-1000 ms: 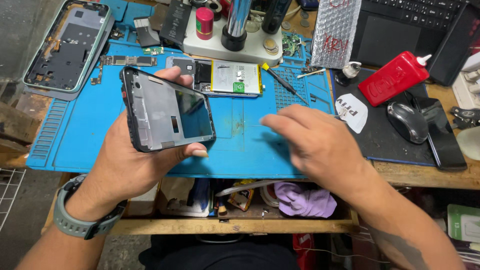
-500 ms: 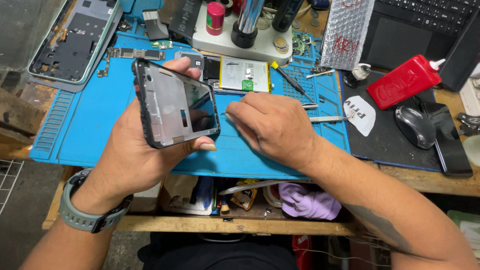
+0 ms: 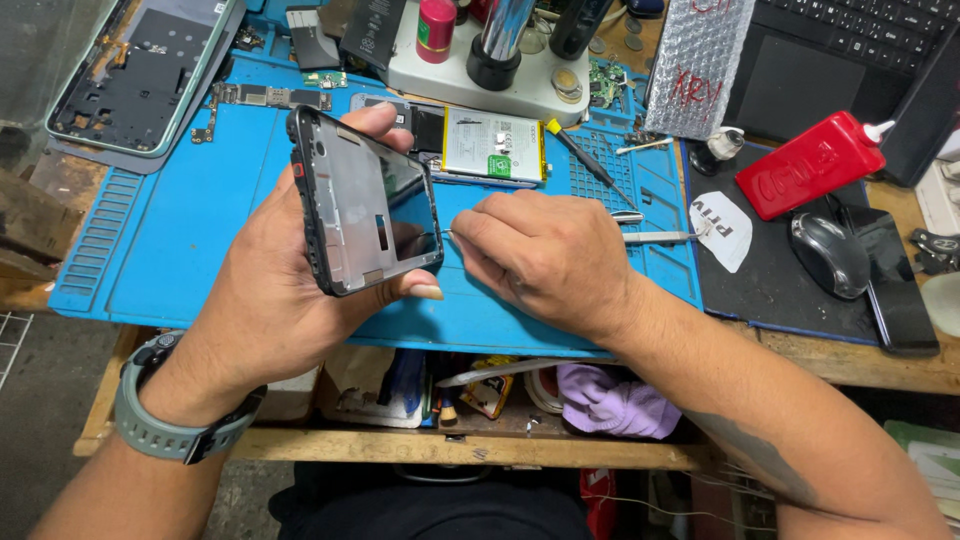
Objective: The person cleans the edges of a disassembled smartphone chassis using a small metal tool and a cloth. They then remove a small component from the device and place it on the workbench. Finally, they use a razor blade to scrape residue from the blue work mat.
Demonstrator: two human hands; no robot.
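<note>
Two hands of mine work above the blue repair mat (image 3: 200, 230) on the counter. My left hand (image 3: 285, 285) has its grip closed around a black phone frame (image 3: 368, 203), tilted up toward me, thumb along its lower edge. My right hand (image 3: 545, 255) is just beside it, fingers pinched together on thin metal tweezers (image 3: 655, 237) whose tip nears the frame's right edge. A phone battery (image 3: 493, 145) lies flat on the mat behind.

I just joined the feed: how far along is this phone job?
Done: battery and circuit board lie out on the blue mat. In hand: left hand holds the bare phone frame; right hand brings tweezers to it. Left: nothing is refitted.
</note>
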